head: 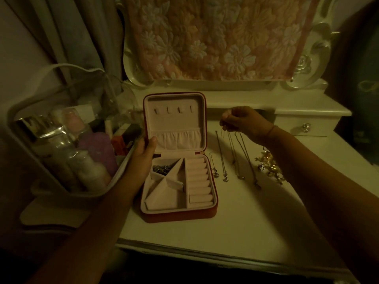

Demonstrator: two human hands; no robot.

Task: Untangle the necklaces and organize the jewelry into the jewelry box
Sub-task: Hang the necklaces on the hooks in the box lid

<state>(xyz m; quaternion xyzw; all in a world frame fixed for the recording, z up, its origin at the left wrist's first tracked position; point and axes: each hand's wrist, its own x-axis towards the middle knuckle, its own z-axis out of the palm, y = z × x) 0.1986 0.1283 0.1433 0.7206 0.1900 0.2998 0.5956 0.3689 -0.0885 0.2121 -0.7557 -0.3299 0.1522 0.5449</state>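
We see the jewelry box (178, 214) open in the middle of the frame on the white bench (235, 232), its lid standing upright. The left hand (143, 152) grips the lid's left edge, thumb on the lining and fingers behind, probably to keep the light case from tipping or sliding while the other hand works.

Right of the box the necklaces (222, 160) lie apart in near-parallel lines, pendants toward us, so they look already untangled. At their far ends the right hand (242, 119) pinches the top of one fine chain (224, 128) between its fingertips. We judge this is the start of carrying it to the row of hooks (174, 110) in the lid, with the gathered pocket (176, 138) below to catch the slack.

The case is red outside, with a soft, pale pink lining, padded ring rolls (196, 177) and angled dividers. One upper-left compartment holds dark pieces (162, 168). A heap of gold pieces (270, 167) waits at the right. A clear plastic bag (61, 124) of bottles fills the left.
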